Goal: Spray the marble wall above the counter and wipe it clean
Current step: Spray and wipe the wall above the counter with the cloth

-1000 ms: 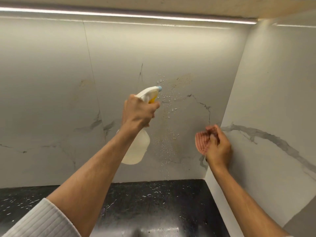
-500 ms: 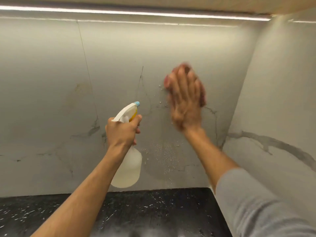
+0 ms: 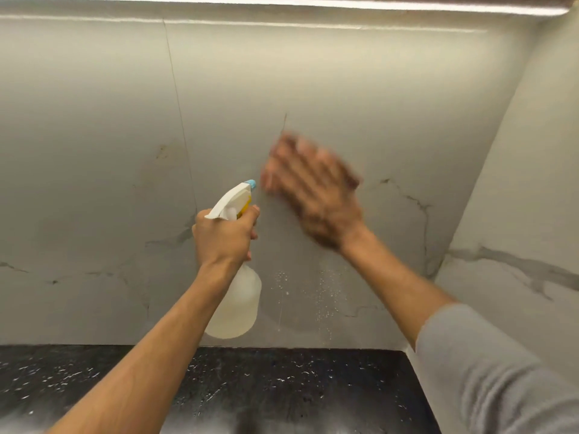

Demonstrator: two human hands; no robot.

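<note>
The marble wall (image 3: 360, 98) is pale grey with dark veins and fills the view above the counter. My left hand (image 3: 224, 238) grips the neck of a white spray bottle (image 3: 235, 305) with a blue nozzle tip, held upright just in front of the wall. My right hand (image 3: 313, 192), blurred by motion, lies flat against the wall with fingers spread, pressing a pink cloth that is almost wholly hidden beneath it. Spray droplets (image 3: 326, 292) cling to the wall below my right hand.
A black speckled counter (image 3: 297, 386) runs along the bottom. A second marble wall (image 3: 526, 198) meets the first at a corner on the right. A light strip (image 3: 313, 3) glows along the top under the cabinet.
My right hand rose from the corner with the bunched cloth, spread flat on the wall and now slides down and left. My left hand lowered the bottle.
</note>
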